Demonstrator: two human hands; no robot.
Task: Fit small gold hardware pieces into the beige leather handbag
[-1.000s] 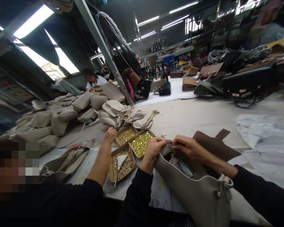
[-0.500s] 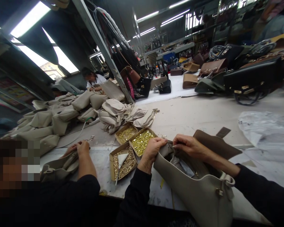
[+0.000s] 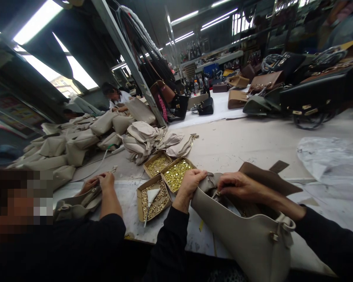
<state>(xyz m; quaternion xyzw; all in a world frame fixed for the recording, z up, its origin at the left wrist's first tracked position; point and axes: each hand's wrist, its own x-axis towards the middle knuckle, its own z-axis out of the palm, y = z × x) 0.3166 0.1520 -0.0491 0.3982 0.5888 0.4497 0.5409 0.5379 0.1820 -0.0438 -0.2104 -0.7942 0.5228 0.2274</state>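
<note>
A grey-beige handbag (image 3: 241,235) lies open in front of me, tilted, with a metal fitting on its near side. My left hand (image 3: 190,187) pinches the bag's far left rim between thumb and fingers. Inside the opening, close to that rim, my right hand (image 3: 238,187) has its fingers pressed together; the small thing at its fingertips is too small to name. A brown leather flap (image 3: 267,180) spreads behind the bag. Left of my left hand sit cardboard trays of gold-coloured metal pieces (image 3: 176,172), and a white tool with a thin shaft (image 3: 151,197) rests in the nearest tray (image 3: 141,207).
At the left a co-worker's hands (image 3: 104,183) hold a similar bag (image 3: 76,207). Beige bags (image 3: 85,141) and pouches (image 3: 144,137) are piled behind. Finished bags (image 3: 317,94) stand at the back right, near clear plastic (image 3: 329,156). A metal post (image 3: 132,66) rises mid-left.
My right hand has shifted slightly right, its fingers still together inside the bag's opening. My left hand stays on the rim. The co-worker's hands have moved slightly right and up.
</note>
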